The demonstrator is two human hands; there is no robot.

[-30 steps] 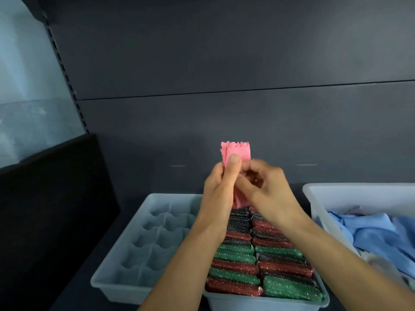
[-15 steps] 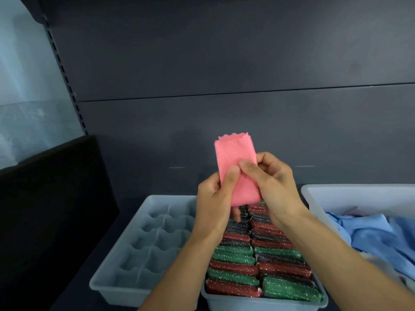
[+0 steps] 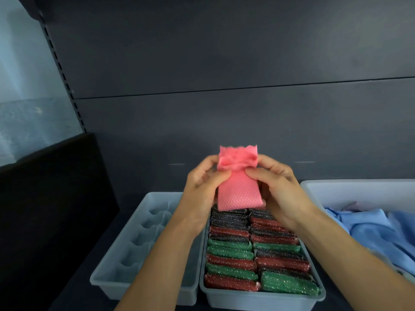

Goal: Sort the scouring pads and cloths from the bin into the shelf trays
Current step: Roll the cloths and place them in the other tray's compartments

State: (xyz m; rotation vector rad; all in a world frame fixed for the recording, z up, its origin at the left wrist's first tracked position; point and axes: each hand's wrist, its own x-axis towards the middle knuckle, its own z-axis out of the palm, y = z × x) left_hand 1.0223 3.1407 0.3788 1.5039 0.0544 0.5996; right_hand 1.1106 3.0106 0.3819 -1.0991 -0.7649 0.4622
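Pink cloth (image 3: 239,194) pinched btwn left hand (image 3: 202,189) & right hand (image 3: 278,194) (above scouring pads (image 3: 253,261)).

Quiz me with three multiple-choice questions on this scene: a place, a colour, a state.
1. Where is the pink cloth? A. Tucked in a pocket. B. Held up above the tray of scouring pads. C. Dropped on the floor.
2. What colours are the scouring pads? A. Yellow and white. B. All blue. C. Green, red and black.
3. How is the cloth held? A. By the left hand and right hand together. B. By one hand only. C. By neither hand.
Answers: 1 B, it hangs over the pads; 2 C, the rows show those colours; 3 A, both hands pinch its top.
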